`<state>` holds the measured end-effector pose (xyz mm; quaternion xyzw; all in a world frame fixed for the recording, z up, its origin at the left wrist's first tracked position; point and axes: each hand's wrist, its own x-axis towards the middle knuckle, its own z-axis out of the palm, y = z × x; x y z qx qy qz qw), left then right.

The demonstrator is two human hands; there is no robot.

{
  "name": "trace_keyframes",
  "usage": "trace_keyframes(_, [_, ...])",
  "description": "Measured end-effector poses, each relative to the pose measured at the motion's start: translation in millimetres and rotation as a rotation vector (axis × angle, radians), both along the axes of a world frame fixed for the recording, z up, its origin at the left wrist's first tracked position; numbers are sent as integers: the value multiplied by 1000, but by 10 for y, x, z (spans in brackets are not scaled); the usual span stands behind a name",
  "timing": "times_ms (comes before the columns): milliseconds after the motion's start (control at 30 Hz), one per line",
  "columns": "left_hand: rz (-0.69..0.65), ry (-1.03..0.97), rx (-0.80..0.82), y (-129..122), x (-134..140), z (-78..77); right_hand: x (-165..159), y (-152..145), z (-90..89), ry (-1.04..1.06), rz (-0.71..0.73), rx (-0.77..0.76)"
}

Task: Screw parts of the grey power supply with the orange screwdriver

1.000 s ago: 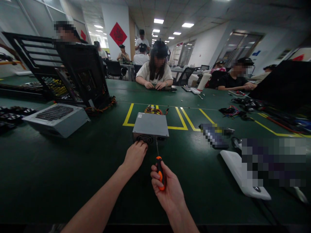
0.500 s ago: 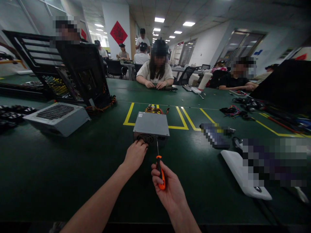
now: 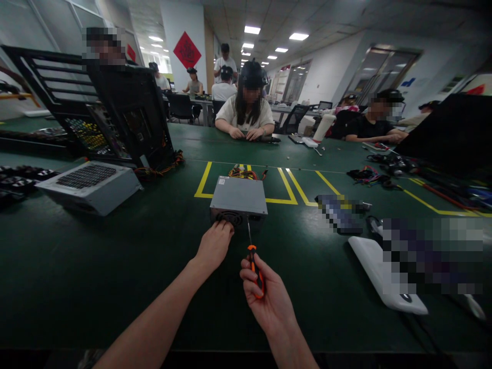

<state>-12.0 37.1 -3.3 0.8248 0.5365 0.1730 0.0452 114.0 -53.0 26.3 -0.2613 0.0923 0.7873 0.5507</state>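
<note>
A grey computer power supply (image 3: 239,195) lies on the green table, its fan grille and socket side facing me. My left hand (image 3: 216,243) is closed against the lower front of it, fingertips bent together at the fan grille. In my right hand (image 3: 269,287) is a screwdriver (image 3: 257,271) with an orange and black handle, fingers wrapped round it. The thin shaft points up and away, and its tip meets the front face beside the socket. Whether the tip sits in a screw is too small to tell. Coloured cables (image 3: 246,173) bunch behind the power supply.
To the left stand a second power supply (image 3: 92,187) and an open black computer case (image 3: 130,118). A white power bank (image 3: 388,277) and a blurred phone-like thing (image 3: 340,212) lie on the right. Across the table (image 3: 154,287) sits a person (image 3: 246,110) with both hands on the tabletop.
The screwdriver handle has turned a little in my right hand, and its tip stays at the front face. My left hand and the power supply have kept their places.
</note>
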Motion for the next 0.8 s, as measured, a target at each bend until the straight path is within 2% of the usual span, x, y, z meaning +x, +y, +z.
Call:
trace_keyframes(133, [7, -72, -55, -14, 16, 6, -18, 12, -17, -52, 51, -59])
trace_keyframes(233, [11, -159, -106, -24, 29, 19, -41, 20, -20, -100, 81, -44])
trace_keyframes(400, [-5, -237, -134, -34, 45, 36, -55, 0, 2, -56, 13, -16])
trace_keyframes(500, [-32, -312, -107, -46, 52, 48, -53, -8, 5, -54, 41, -23])
trace_keyframes(667, [-37, -481, 35, -66, 49, 110, -70, 6, -2, -113, 113, -2])
trace_keyframes(800, [72, -394, 54, -63, 26, 154, -77, -3, 13, -134, 42, -29])
